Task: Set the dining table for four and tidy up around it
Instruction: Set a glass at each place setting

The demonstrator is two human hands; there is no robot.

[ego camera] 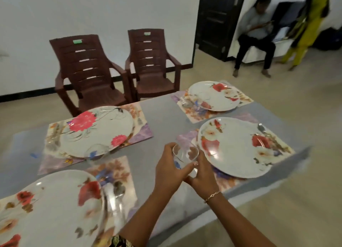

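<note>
Both hands hold one clear drinking glass (185, 155) just left of the near right plate (238, 146). My left hand (169, 170) wraps its left side and my right hand (202, 176) cups its right side and base. The grey table (162, 117) carries several floral placemats, each with a white flowered plate: far left (96, 130), far right (214, 96), near left (50, 209). Another clear glass (96, 152) stands by the far left plate, and one (113, 208) stands beside the near left plate with a spoon (118, 189). A spoon (261, 128) lies right of the near right plate.
Two brown plastic chairs (88, 72) (151, 61) stand against the white wall beyond the table. A person sits (255, 34) by a dark door at the back right, and another person in yellow (305, 28) stands next to them. Tiled floor surrounds the table.
</note>
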